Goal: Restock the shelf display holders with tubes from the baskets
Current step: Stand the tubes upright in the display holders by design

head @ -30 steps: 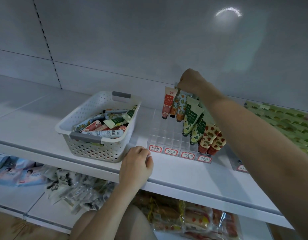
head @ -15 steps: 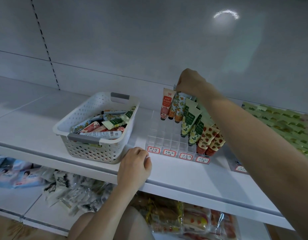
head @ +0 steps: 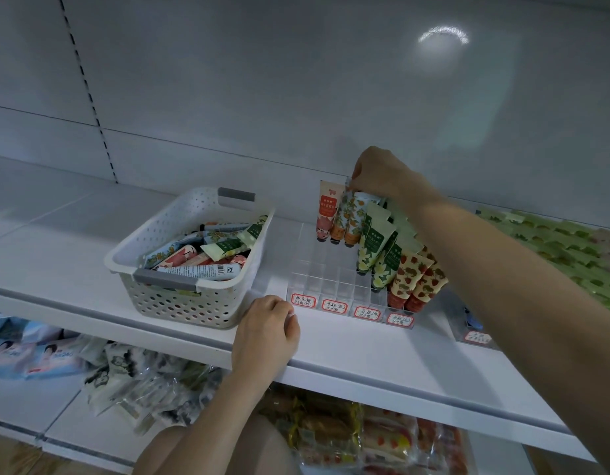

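Tubes (head: 200,270), small printed soft-plastic ones, lie heaped in white perforated plastic basket (head: 180,296). Left hand (head: 266,332) curled, apparently empty, rests on white shelf edge (head: 365,371). Clear gridded acrylic holder (head: 331,279) part filled. Right hand (head: 382,176) pinches crimped top of orange-fruit-print tube (head: 353,217), back row. Likely light, squashy, slick: grip flat crimp.

The white perforated plastic basket (head: 180,303) has grey handles; the metal shelf (head: 56,255) is white. The clear plastic compartment holder (head: 317,272) bears red-bordered white paper labels (head: 334,306). Its tubes: a pink plastic tube (head: 327,214), orange-fruit-printed white plastic tubes (head: 348,217), green plastic tubes with pale yellow flowers (head: 374,245), and cream plastic tubes with red strawberries (head: 408,275).
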Tool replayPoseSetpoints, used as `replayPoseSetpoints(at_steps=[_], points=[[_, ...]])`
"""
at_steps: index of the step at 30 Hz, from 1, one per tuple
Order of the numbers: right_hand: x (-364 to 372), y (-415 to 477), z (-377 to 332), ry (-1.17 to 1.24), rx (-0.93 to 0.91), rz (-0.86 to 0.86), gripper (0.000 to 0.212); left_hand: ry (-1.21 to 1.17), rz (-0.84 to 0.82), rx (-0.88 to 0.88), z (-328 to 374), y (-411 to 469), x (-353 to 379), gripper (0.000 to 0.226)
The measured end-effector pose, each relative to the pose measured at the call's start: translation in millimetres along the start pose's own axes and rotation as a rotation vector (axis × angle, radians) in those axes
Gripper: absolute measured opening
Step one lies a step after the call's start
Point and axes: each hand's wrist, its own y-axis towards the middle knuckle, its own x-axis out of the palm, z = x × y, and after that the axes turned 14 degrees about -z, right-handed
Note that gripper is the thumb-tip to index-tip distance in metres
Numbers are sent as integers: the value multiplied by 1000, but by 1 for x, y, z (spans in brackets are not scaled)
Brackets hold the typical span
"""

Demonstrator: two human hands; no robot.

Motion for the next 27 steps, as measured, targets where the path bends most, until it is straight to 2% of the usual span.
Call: replayPoseSetpoints(at_steps=[12,18,23,27], points=[[-2,0,-3,-32,-46,-9,25,-10,0,1,-1,1,0,9],[4,-2,-3,-54,-6,26,26,-14,-31,-6,1,1,-2,9],[2,-3,-2,-17,-1,12,26,-11,-48,-11,-1,2,-2,8],[0,-8,1,97,-54,32,17,-13,-47,1,0,1,-2,8]])
